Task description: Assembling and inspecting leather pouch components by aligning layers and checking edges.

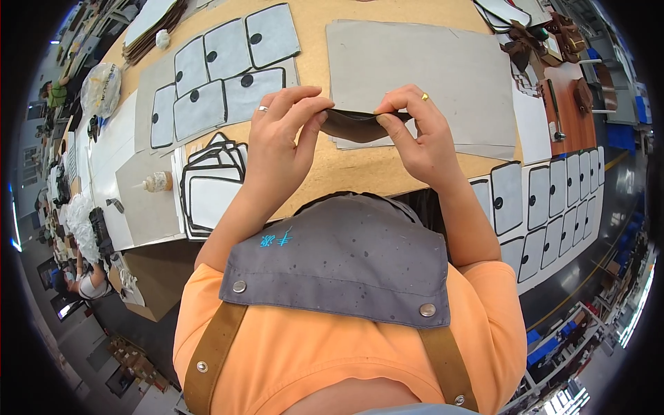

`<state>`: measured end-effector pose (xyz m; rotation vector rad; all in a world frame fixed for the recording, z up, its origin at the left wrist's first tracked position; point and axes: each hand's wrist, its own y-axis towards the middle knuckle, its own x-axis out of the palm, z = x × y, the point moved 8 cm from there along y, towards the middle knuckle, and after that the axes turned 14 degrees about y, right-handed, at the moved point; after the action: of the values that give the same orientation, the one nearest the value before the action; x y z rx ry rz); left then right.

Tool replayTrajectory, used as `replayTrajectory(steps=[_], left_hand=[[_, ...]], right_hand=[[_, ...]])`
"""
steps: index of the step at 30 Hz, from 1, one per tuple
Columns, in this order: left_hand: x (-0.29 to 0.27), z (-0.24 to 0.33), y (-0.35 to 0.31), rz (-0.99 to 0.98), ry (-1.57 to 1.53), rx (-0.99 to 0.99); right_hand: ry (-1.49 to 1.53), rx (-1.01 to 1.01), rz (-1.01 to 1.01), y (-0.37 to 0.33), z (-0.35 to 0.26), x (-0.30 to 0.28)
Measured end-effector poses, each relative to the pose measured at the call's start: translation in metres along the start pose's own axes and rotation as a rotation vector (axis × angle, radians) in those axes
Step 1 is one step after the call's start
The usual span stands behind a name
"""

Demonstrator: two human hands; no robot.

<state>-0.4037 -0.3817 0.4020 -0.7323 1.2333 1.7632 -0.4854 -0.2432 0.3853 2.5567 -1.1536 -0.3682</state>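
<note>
A dark brown, leather-like piece (355, 128) is stretched between my two hands above the table, its lower edge bowed downward. My left hand (285, 131), with a ring on one finger, pinches its left end between thumb and fingertips. At the other end, my right hand (423, 142) grips the upper edge with thumb and forefinger; it wears a gold-coloured ring. Whether the piece is one layer or a folded pouch I cannot tell. Behind it lie large grey sheets (422, 76). Black-edged white panels with black dots (272, 38) are laid out at the far left.
Left of me, a stack of black-edged white panels (214, 200) lies beside a small bottle (158, 181). More dotted panels (507, 197) stand in rows at right. Brown leather bags (568, 38) sit at the far right. A plastic bag (101, 90) lies at the far left.
</note>
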Motion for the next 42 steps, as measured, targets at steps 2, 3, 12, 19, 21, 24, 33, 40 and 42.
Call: replayTrajectory(steps=[2, 3, 12, 19, 21, 24, 33, 40, 42], left_hand=[[-0.005, 0.004, 0.003, -0.03, 0.004, 0.001], [-0.007, 0.007, 0.005, -0.06, 0.015, 0.002], [0.011, 0.002, 0.01, -0.491, -0.789, -0.114], [0.012, 0.006, 0.018, -0.576, -0.711, -0.033], [0.012, 0.006, 0.017, -0.579, -0.631, -0.029], [0.01, 0.006, 0.02, -0.522, -0.615, -0.016], [0.007, 0.014, 0.018, -0.543, -0.705, 0.046], [0.003, 0.012, 0.019, -0.437, -0.414, 0.033], [0.003, 0.012, 0.019, -0.405, -0.386, 0.045]], right_hand=[[-0.006, 0.011, -0.031, 0.002, -0.002, -0.002], [0.024, 0.019, -0.056, 0.003, -0.003, -0.002], [0.366, 0.091, -0.223, 0.011, 0.001, -0.004], [0.507, 0.135, -0.225, 0.01, 0.009, -0.002], [0.448, 0.139, -0.24, 0.01, 0.008, -0.002], [0.35, 0.131, -0.276, 0.012, 0.007, -0.002], [0.546, 0.185, -0.27, 0.01, 0.012, -0.001], [-0.016, 0.056, -0.272, 0.012, -0.008, 0.0], [-0.016, 0.059, -0.294, 0.011, -0.006, 0.003]])
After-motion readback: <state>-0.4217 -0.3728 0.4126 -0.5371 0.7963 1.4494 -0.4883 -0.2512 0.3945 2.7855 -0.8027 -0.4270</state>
